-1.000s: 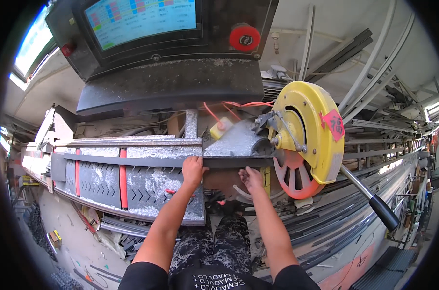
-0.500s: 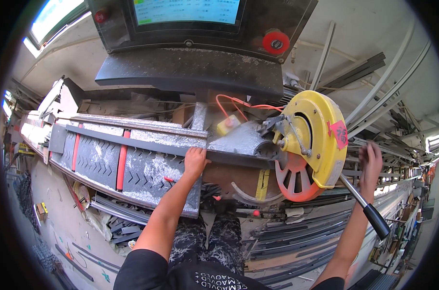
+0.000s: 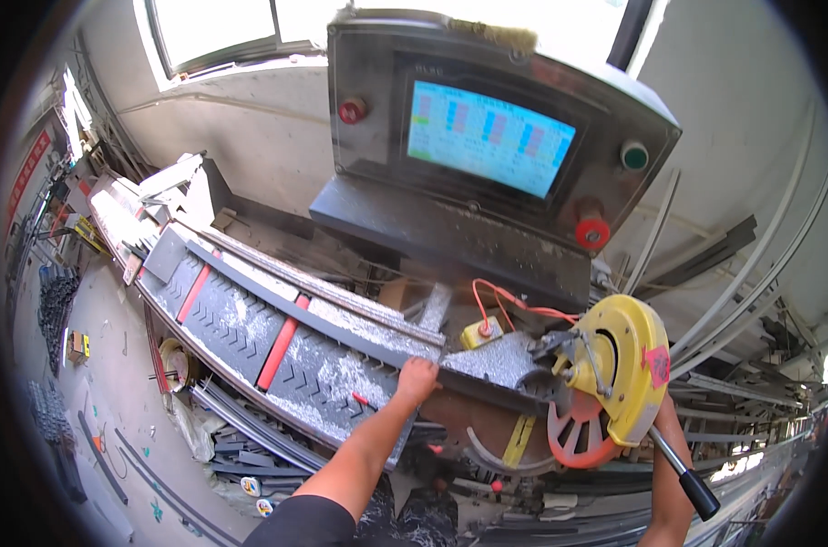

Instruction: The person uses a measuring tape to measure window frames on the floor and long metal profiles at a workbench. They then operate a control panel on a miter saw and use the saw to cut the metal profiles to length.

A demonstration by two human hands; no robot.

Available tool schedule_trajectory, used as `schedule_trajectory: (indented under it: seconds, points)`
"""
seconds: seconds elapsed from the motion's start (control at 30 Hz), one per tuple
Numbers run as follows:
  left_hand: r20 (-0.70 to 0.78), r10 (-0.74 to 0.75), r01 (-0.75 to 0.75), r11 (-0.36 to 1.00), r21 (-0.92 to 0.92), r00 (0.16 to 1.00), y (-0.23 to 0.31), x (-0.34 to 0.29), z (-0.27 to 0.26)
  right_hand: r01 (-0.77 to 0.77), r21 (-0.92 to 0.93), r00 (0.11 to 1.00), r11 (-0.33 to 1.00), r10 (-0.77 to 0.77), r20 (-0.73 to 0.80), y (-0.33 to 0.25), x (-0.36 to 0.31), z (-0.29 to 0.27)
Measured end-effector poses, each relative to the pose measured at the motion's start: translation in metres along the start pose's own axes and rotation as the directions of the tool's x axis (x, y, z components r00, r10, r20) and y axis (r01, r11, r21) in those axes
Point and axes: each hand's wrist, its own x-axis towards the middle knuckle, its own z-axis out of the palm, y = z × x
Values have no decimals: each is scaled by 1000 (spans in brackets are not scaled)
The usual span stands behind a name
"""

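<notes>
A long dark grey metal profile lies along the machine bed and runs to the saw at the right. My left hand is closed over it near the bed's right end, fingers wrapped on its edge. The cut-off saw has a yellow blade guard, an orange-red slotted lower guard and a metal lever with a black grip. My right forearm passes behind the lever; the hand itself is hidden behind the yellow guard, so its fingers do not show.
Above the bed stands a control box with a lit screen and a red knob. Pale swarf covers the grey bed, which has red strips. Offcuts lie below, and long profiles are stacked at right.
The view has tilted up and left, bringing the whole screen into sight. My right hand, formerly visible right of the saw, is now behind the guard. The left keeps its hold on the profile.
</notes>
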Motion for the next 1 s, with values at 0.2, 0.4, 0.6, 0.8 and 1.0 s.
schedule_trajectory:
  seconds: [0.2,0.4,0.6,0.8,1.0]
  points:
    - [-48,9,-10,1000,-18,999,0,-2,0,-28,-31,998,999,26,-54,5,-54,-4]
    - [-65,0,-4,998,-65,998,-1,-1,-4,-43,-11,997,999,42,-69,1,-63,-9]
    - [-76,-15,9,997,-82,997,-2,-1,-6,-77,76,995,994,81,-58,2,14,-20]
    - [-53,-30,28,998,-49,998,-2,-2,-3,-29,170,998,985,37,-50,0,96,-26]
    - [15,-63,64,997,-40,998,-2,-1,-2,299,-263,926,917,-345,-151,-52,64,-7]
